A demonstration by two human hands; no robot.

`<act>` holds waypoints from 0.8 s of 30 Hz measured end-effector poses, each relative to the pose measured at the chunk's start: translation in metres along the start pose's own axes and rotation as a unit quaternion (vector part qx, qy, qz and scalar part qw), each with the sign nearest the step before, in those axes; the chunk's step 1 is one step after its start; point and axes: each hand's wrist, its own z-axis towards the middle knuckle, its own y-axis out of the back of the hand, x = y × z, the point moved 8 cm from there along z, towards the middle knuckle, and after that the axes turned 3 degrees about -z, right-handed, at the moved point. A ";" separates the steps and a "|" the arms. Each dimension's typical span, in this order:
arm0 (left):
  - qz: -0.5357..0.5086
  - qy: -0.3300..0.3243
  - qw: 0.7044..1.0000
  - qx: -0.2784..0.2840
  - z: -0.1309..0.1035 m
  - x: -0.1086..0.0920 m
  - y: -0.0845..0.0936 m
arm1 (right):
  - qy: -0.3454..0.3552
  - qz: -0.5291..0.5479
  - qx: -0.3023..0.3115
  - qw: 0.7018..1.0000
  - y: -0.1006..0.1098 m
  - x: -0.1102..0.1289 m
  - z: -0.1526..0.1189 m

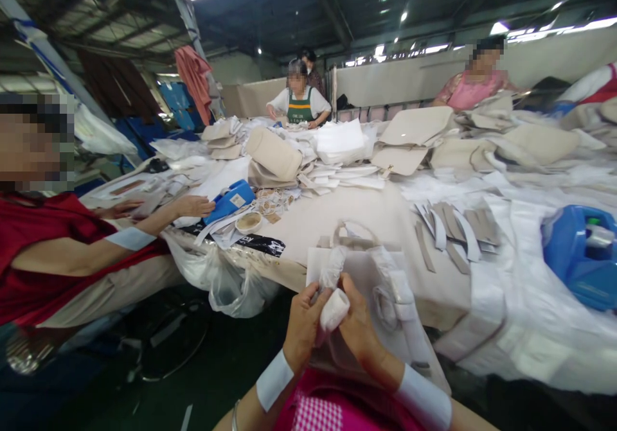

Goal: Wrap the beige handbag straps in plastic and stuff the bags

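A small roll of soft white wrapping point(335, 310) sits between my two hands, with a crinkled white wrapped strip point(332, 268) running up from it. My left hand point(303, 322) closes on the roll from the left, thumb on top. From the other side my right hand point(359, 320) pinches it, fingers bent. Below and beyond them lies a pale beige bag point(393, 338) at the table's front edge, partly hidden by my hands. Its top handle point(359, 228) stands up at the far side. A second white wrapped strip point(385, 277) lies along its right part.
Grey-beige strips point(456, 232) and a blue cut-open jug point(578, 254) are to the right. On the left are another blue container point(231, 200), a round tub point(249, 223) and a co-worker's hand point(195, 206). Beige bag pieces point(274, 151) pile up behind; other people work across the table.
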 end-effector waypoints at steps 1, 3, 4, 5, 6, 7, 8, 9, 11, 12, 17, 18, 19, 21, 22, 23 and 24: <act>0.000 0.001 1.000 0.002 -0.001 0.000 -0.001 | -0.009 -0.001 0.010 1.000 0.000 -0.002 0.000; -0.004 0.005 1.000 0.010 -0.002 -0.002 -0.004 | -0.033 -0.006 0.039 0.999 0.001 -0.005 -0.004; -0.008 0.007 1.000 0.014 -0.003 -0.002 -0.006 | -0.042 -0.018 0.042 0.998 0.004 -0.005 -0.007; -0.011 0.010 1.000 0.017 -0.004 -0.003 -0.008 | -0.045 -0.039 0.029 0.998 0.011 -0.004 -0.011; -0.015 0.015 1.000 0.019 -0.005 -0.003 -0.010 | -0.046 -0.067 0.004 0.997 0.020 -0.001 -0.015; -0.018 0.020 0.999 0.021 -0.006 -0.003 -0.012 | -0.046 -0.097 -0.027 0.994 0.029 0.002 -0.020; -0.020 0.024 0.999 0.023 -0.006 -0.002 -0.013 | -0.045 -0.119 -0.054 0.990 0.037 0.007 -0.025; -0.021 0.026 0.999 0.024 -0.006 -0.002 -0.014 | -0.045 -0.133 -0.072 0.987 0.043 0.011 -0.029; -0.022 0.020 0.999 0.028 -0.005 -0.003 -0.014 | -0.051 -0.145 -0.057 0.987 0.040 0.018 -0.032; -0.022 0.016 0.999 0.032 -0.004 -0.004 -0.014 | -0.053 -0.148 -0.035 0.987 0.035 0.020 -0.031; -0.021 0.029 0.996 0.081 0.001 -0.012 -0.010 | -0.008 -0.148 0.048 0.988 0.004 0.031 -0.029; -0.021 0.043 0.994 0.097 0.002 -0.013 -0.010 | 0.029 -0.141 0.067 0.987 0.000 0.037 -0.032; -0.022 0.061 0.991 0.116 0.002 -0.014 -0.010 | 0.072 -0.134 0.089 0.984 -0.004 0.043 -0.038; -0.022 0.098 0.983 0.151 0.002 -0.013 -0.011 | 0.154 -0.128 0.122 0.972 -0.006 0.054 -0.052; -0.020 0.112 0.980 0.165 0.001 -0.012 -0.011 | 0.182 -0.130 0.127 0.966 -0.003 0.057 -0.059; -0.017 0.121 0.977 0.173 0.001 -0.011 -0.011 | 0.198 -0.135 0.126 0.963 0.000 0.059 -0.063; -0.015 0.123 0.977 0.176 0.000 -0.010 -0.011 | 0.202 -0.143 0.127 0.961 0.003 0.060 -0.065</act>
